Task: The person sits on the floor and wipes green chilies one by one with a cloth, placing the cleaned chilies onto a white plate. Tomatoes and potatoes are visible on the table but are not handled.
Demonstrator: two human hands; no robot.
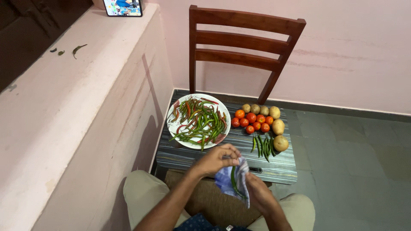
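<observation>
Wooden chair point(239, 42), chilli plate point(180, 139), tomatoes point(252, 120), potatoes point(278, 126) beyond hands

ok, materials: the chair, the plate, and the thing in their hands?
Chair: wood, looks stained red-brown with a slight sheen; solid slats.
Plate: white, smooth rim, probably ceramic or melamine, can't tell which.
Left hand and right hand hold a checked cloth: woven fabric, soft folds, wrapped round a green chilli.

chair point(239, 40): glossy wood | cloth point(226, 179): soft checked fabric | plate point(180, 139): smooth (glazed) | wall point(364, 51): matt paint
</observation>
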